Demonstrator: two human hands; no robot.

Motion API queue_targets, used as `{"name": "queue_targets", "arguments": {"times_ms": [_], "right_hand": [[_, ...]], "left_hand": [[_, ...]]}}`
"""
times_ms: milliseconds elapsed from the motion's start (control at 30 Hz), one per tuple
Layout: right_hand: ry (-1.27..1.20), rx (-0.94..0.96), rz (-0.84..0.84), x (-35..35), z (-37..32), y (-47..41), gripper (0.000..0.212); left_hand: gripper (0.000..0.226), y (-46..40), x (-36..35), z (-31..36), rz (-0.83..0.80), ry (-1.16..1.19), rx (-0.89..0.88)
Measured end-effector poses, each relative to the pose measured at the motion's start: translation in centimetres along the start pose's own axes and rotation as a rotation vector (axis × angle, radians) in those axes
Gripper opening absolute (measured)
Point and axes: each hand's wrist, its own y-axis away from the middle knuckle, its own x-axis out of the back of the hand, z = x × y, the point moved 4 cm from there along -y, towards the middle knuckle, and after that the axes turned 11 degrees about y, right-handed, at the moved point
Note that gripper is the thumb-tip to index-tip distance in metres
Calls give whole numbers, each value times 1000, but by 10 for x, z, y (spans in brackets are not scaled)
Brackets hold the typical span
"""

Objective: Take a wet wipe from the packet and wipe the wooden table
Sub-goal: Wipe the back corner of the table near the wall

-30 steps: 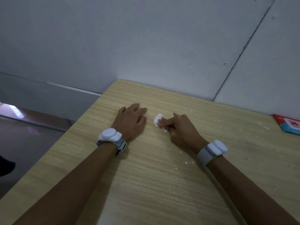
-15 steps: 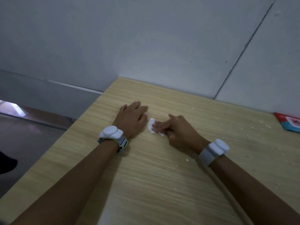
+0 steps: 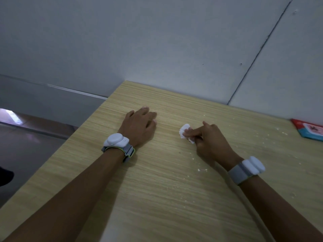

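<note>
The big, light wooden tabletop (image 3: 166, 189) fills most of your view and sits against a grey wall (image 3: 157, 41). Your left hand (image 3: 139, 126) lies flat on the wood with its fingers straight. Your right hand (image 3: 208, 138) curls its grip around a small, crumpled white wet wipe (image 3: 185, 131) and presses it onto the wood with one finger. The red and blue flat wipe packet (image 3: 309, 130) lies far off at the right edge. Tiny white crumbs (image 3: 201, 170) dot the wood near your right wrist.
</note>
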Motion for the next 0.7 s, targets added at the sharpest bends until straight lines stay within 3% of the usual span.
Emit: {"name": "queue_targets", "arguments": {"times_ms": [233,433,600,700], "right_hand": [[-153,142,-166,-12,-21,8,45],[7,49,-49,-1,-14,8,45],[-173,214,-168,-18,-39,31,44],[-156,121,-121,-10,-32,25,51]], "left_hand": [[43,3,0,3,-1,-25,5],[43,5,0,3,-6,-28,5],[42,6,1,5,-4,-50,-8],[42,6,1,6,-4,-48,-3]]}}
